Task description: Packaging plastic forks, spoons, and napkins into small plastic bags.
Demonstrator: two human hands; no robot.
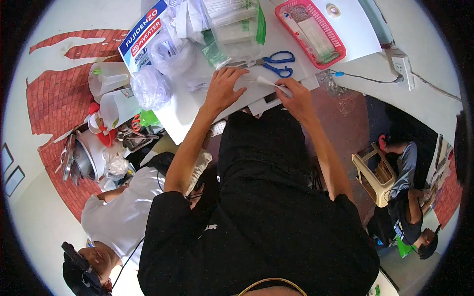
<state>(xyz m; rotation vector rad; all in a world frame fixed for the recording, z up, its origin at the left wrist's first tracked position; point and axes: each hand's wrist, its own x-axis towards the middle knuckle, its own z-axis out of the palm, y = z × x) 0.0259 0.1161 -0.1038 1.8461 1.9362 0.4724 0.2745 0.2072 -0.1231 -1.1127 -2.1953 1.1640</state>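
Note:
On the white tabletop (pixel 177 118), my left hand (pixel 225 88) lies palm down with fingers apart. It holds nothing that I can see, and clear plastic (pixel 198 83) lies beside it. Between the thumb and fingers of my right hand (pixel 296 99) is a thin white strip (pixel 272 83), which looks folded or rolled and points toward the left hand. Just beyond both hands lie scissors with blue handles (pixel 277 66), their blades partly under a plastic pack. Clear packs of white items (pixel 235 26), one with green edges, are piled further back.
Bundled clear plastic bags (pixel 152 88) lie at the left. A pink basket (pixel 342 55) holds packets, with a tape roll (pixel 333 10) beside it. A power cord (pixel 366 78) runs to a wall outlet (pixel 403 68). One person (pixel 122 211) is close on my left, another (pixel 407 211) further right.

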